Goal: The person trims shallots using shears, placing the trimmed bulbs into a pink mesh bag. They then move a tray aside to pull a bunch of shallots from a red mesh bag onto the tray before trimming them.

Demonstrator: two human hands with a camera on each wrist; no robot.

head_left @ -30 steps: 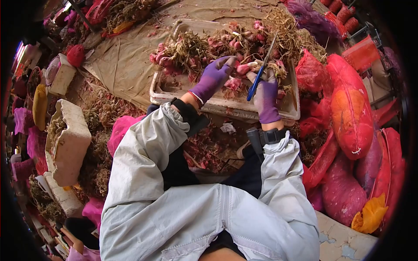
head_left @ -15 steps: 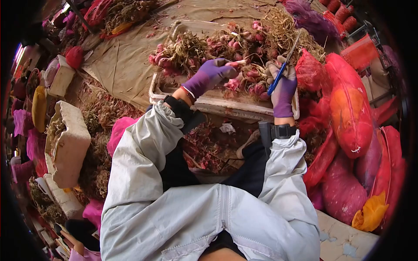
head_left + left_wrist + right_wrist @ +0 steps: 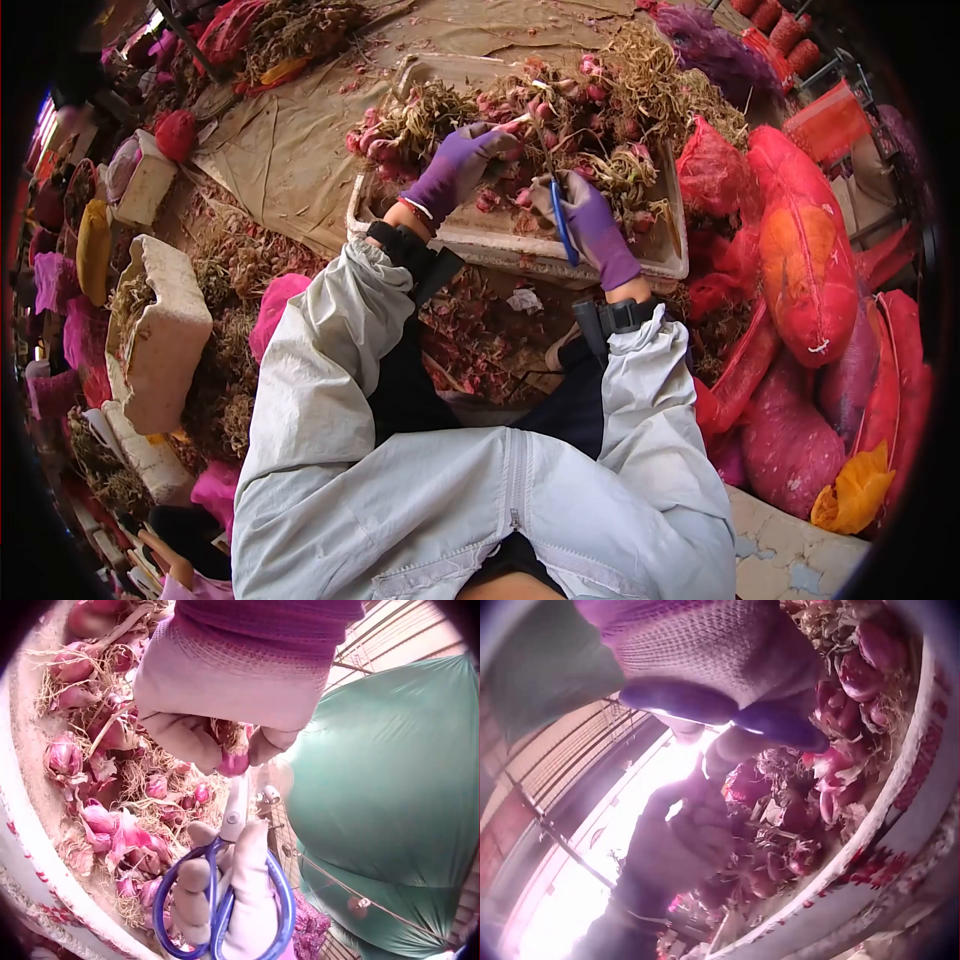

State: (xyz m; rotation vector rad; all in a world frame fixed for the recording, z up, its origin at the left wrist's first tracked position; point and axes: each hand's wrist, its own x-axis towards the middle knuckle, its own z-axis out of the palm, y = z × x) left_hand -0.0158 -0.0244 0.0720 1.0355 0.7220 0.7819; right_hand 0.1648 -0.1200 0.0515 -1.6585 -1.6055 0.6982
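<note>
In a purple and pale glove, the left hand [image 3: 462, 165] pinches a small pink-red bulb [image 3: 235, 760] between thumb and fingers, over the white foam tray [image 3: 520, 250]. Blue-handled scissors [image 3: 563, 222] are gripped by the gloved right hand [image 3: 590, 220], with its fingers through the loops in the left wrist view. The blades [image 3: 235, 806] point at the bulb, their tips at its lower end; whether they touch it I cannot tell. Red bulbs [image 3: 66, 754] with dry roots and stems lie in the tray under both hands.
Red net sacks [image 3: 800, 250] are piled at the right, with an orange bag [image 3: 852, 490] below them. At the left a foam box [image 3: 165, 330] stands beside heaps of dry stems [image 3: 235, 340]. Brown sheeting [image 3: 270, 150] covers the ground beyond. Scraps of skin lie before the tray.
The right hand and scissors first swung right, away from the left hand, then came back left beside it. The left hand drew slightly left, then rose a little, still pinching a bulb.
</note>
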